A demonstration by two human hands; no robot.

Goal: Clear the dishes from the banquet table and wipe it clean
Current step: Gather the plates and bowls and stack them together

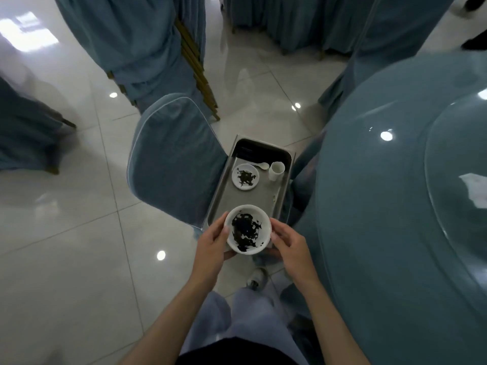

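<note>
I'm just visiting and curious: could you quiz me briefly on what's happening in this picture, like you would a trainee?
1. True or false: the left hand and the right hand both grip the soiled white bowl.
2. What shares the metal tray with the small plate and spoon? A fork, B cup, C bottle.
3. Fill in: the tray rests on a covered ____.
Key: 1 true; 2 B; 3 chair.

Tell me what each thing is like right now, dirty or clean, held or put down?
bowl, dirty with dark bits, held near the tray
left hand, grips the bowl
right hand, grips the bowl
small plate, dirty, lying flat in tray
cup, upright in tray
spoon, lying in tray
napkin, crumpled on the table
</note>
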